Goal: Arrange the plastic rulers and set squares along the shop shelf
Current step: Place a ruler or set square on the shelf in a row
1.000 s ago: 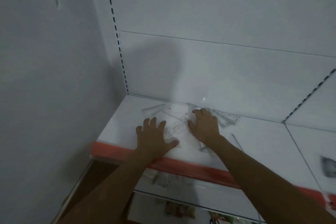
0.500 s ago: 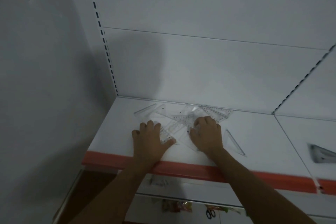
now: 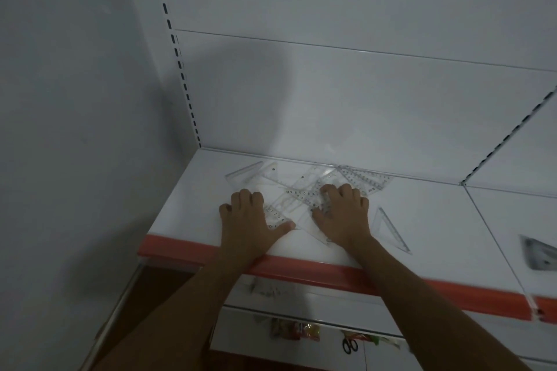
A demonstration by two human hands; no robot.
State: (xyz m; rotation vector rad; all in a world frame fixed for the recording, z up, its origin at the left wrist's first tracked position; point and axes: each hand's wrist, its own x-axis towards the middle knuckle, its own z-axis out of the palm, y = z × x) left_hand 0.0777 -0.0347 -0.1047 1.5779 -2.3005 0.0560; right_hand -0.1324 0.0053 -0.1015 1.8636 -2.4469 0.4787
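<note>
A loose pile of clear plastic rulers and set squares (image 3: pixel 301 193) lies crossed on the white shelf (image 3: pixel 193 199), near its back. My left hand (image 3: pixel 250 217) rests on the pile's left side with bent fingers. Its thumb lies across the end of a clear ruler (image 3: pixel 275 215). My right hand (image 3: pixel 343 214) covers the pile's right side, fingers curled onto the rulers and the thumb at their edge. A set square (image 3: pixel 247 175) lies at the back left. Another ruler (image 3: pixel 366 181) lies by the back wall.
A single clear set square (image 3: pixel 391 229) lies just right of my right hand, and a darker one (image 3: pixel 539 256) sits on the neighbouring shelf section. The shelf has a red front strip (image 3: pixel 331 275). The grey wall (image 3: pixel 75 129) closes the left. Scissors (image 3: pixel 349 345) and coloured packets (image 3: pixel 295 330) show below.
My left hand's fingers have curled from flat and spread. Both hands have drawn back toward the front edge with the pile under them. The view has shifted slightly.
</note>
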